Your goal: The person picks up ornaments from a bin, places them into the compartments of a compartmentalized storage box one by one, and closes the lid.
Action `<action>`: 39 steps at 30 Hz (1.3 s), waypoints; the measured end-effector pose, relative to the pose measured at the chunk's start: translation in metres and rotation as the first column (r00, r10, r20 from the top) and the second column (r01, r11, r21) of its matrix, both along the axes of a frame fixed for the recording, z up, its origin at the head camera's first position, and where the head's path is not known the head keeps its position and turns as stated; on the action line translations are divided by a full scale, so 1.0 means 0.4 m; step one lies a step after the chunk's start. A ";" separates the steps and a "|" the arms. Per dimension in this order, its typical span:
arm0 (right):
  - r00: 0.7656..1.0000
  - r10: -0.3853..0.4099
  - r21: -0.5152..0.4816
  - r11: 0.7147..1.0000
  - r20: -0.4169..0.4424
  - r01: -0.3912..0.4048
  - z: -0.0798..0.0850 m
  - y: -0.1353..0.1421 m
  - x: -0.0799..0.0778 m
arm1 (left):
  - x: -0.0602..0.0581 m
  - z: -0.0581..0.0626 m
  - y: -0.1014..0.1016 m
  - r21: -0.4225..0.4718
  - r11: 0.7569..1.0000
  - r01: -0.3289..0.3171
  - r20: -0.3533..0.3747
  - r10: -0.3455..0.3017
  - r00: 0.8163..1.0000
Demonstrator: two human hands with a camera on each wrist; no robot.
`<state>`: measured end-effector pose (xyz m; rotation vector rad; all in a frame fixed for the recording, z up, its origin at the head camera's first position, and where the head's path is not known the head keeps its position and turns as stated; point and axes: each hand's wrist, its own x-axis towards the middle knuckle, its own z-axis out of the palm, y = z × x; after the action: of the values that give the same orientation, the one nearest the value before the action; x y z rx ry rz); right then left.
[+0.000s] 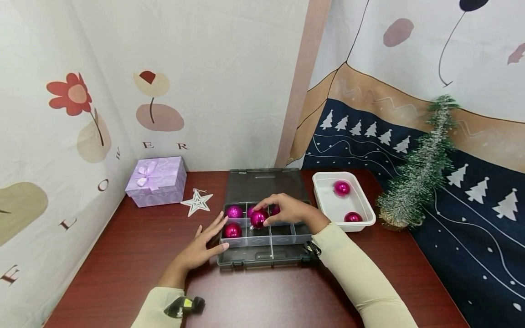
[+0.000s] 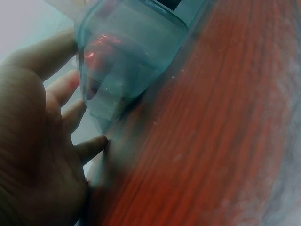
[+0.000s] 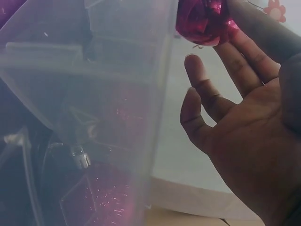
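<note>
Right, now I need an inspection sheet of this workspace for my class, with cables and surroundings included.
Surface: dark red-brown tabletop.
Job's things: open compartment box with pink balls inside; white tray holding two more balls.
Clutter: purple gift box, white star, tinsel tree.
Left hand: fingers spread at the box's left side.
Right hand: holds a shiny pink ball over the box.
Cables: nothing seen.
Surroundings: wall hangings printed with flowers and white trees.

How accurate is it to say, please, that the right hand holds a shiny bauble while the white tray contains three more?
The count is wrong: the head view shows two baubles, not three, in the white tray; the rest is right.
</note>
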<state>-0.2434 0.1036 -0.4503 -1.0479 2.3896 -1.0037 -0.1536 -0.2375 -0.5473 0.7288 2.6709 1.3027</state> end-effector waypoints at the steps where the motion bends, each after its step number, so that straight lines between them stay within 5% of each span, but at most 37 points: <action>1: 1.000 0.005 0.002 1.000 -0.001 -0.005 -0.001 -0.001 0.000 | 0.000 0.000 0.000 0.001 1.000 0.000 -0.001 0.000 1.000; 21: 0.999 0.031 0.042 0.999 0.026 -0.032 -0.008 -0.004 0.001 | 0.001 -0.001 0.000 0.004 1.000 0.002 0.004 -0.002 1.000; 39: 1.000 -0.018 -0.071 0.997 0.023 0.020 0.015 0.064 -0.006 | 0.002 0.000 -0.001 0.005 1.000 0.000 0.000 0.000 1.000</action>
<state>-0.2456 0.1292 -0.4442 -1.0347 2.3660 -1.1087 -0.1527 -0.2378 -0.5472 0.7289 2.6691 1.3099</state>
